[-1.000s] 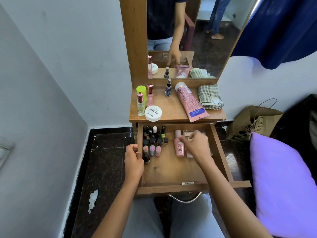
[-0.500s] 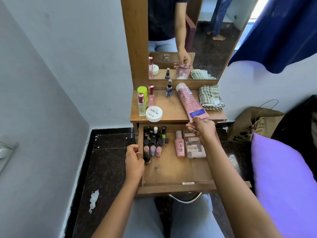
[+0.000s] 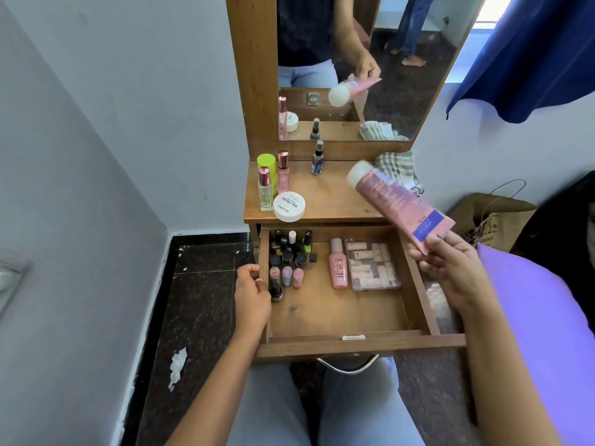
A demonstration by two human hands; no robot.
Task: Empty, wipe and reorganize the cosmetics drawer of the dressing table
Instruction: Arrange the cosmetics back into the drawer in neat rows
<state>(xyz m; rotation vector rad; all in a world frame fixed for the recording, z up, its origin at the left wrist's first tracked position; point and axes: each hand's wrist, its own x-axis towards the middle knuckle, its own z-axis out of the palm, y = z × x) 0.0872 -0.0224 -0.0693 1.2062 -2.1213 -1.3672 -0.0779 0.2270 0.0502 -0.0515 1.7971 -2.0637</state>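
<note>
- far left, a paper scrap (image 3: 177, 368) on the dark floor by the wall
- the left hand (image 3: 252, 292) has its fingers curled over the left wall of the drawer (image 3: 354, 344), which is pulled wide open under the table top (image 3: 338, 201)
- back-left corner of the drawer: a bunch of nail polishes (image 3: 286, 252) standing upright, packed tight
- on the top above them: a green-capped bottle (image 3: 266, 162), two perfumes (image 3: 264, 188), and a white jar (image 3: 289, 206) just in front; a small spray bottle (image 3: 317, 159) sits farther back by the mirror (image 3: 402, 101)
- mid-drawer: a pink bottle (image 3: 338, 267) lying flat just beside a clear box (image 3: 372, 265); can't tell if they touch
- the right hand (image 3: 450, 268) pinches the flat end of the tube (image 3: 399, 201), held in the air over the drawer's back-right corner, cap pointing up-left, a bit blurry
- a checked cloth (image 3: 397, 165) on the top's right end, behind the tube
- far right, a paper bag (image 3: 492, 217) and a purple pillow (image 3: 541, 300)
</note>
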